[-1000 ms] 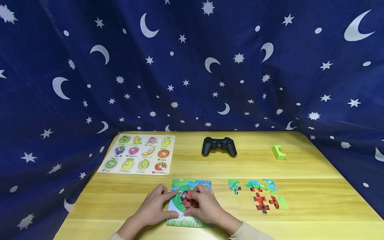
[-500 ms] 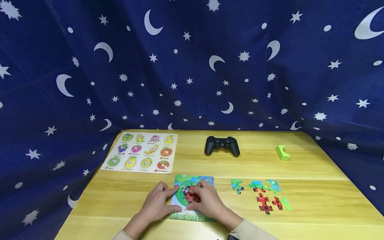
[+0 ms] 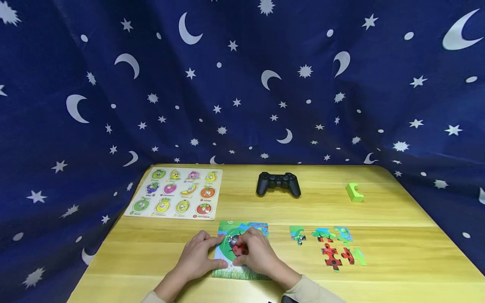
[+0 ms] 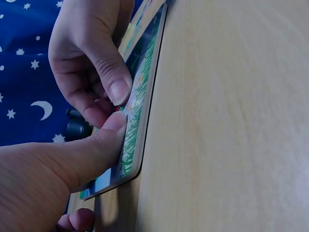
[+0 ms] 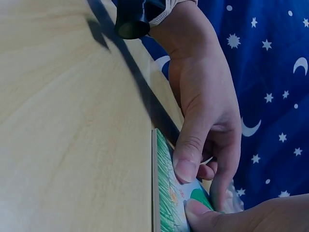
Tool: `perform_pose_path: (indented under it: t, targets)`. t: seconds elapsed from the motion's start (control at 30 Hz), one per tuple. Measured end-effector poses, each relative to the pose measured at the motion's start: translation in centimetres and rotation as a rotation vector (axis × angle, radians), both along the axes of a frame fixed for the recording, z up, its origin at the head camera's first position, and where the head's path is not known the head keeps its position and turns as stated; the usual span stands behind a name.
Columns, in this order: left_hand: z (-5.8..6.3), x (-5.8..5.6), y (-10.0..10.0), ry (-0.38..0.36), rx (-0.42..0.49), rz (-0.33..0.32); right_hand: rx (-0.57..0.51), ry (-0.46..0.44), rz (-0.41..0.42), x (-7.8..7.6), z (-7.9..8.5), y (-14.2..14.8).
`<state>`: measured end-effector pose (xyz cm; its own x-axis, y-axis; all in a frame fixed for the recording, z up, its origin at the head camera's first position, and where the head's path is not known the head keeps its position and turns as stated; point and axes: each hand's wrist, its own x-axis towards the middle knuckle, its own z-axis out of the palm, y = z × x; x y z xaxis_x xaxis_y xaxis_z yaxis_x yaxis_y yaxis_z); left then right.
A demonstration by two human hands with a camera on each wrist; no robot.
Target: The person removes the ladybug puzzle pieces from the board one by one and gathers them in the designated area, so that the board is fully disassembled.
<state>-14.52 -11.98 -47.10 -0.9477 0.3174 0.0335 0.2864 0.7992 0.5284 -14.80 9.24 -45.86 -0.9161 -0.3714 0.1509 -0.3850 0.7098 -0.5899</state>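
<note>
A square ladybug jigsaw board point(image 3: 227, 274) lies flat on the table. My left hand point(image 3: 198, 257) is at its left side, thumb and index finger spread apart with their tips on the picture. Thumb and index finger of my right hand point(image 3: 260, 254) hold a red-and-black puzzle piece point(image 3: 241, 249) in the middle of the board, partly covered by the hand. In the left wrist view, the left thumb point(image 4: 108, 133) presses on the board's face close to the right thumb point(image 4: 117, 87). The right wrist view shows both thumbs at the board's grassy strip point(image 5: 168, 193).
Loose puzzle pieces lie to the right, among them a green one point(image 3: 297, 232) and a red spotted one point(image 3: 331, 257). Farther back are a fruit board point(image 3: 194, 200), a black game controller point(image 3: 278, 182) and a green block point(image 3: 355, 193). A blue star-and-moon cloth point(image 3: 242, 84) hangs behind.
The ladybug board and both hands on it have shifted slightly away from the person. The fingers keep about the same grip. The head view has also swayed a little.
</note>
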Motion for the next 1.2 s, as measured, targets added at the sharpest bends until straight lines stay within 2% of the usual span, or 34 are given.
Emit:
perform_pose_path:
  t: [0.4,0.53,0.73,1.2]
  targets:
    - [-0.1,-0.1,0.0,-0.002,0.013,0.000,-0.044,-0.061,0.001,-0.1,0.2,0.0]
    - [0.0,0.1,0.0,-0.002,0.019,0.000,-0.073,-0.032,0.002,0.1,-0.1,0.0]
    - [0.1,0.1,0.0,-0.007,0.021,-0.004,-0.117,-0.010,0.046,0.4,-0.3,-0.2]
    - [0.2,0.3,0.1,-0.012,0.056,-0.024,-0.126,0.015,0.025,0.5,-0.7,-0.7]
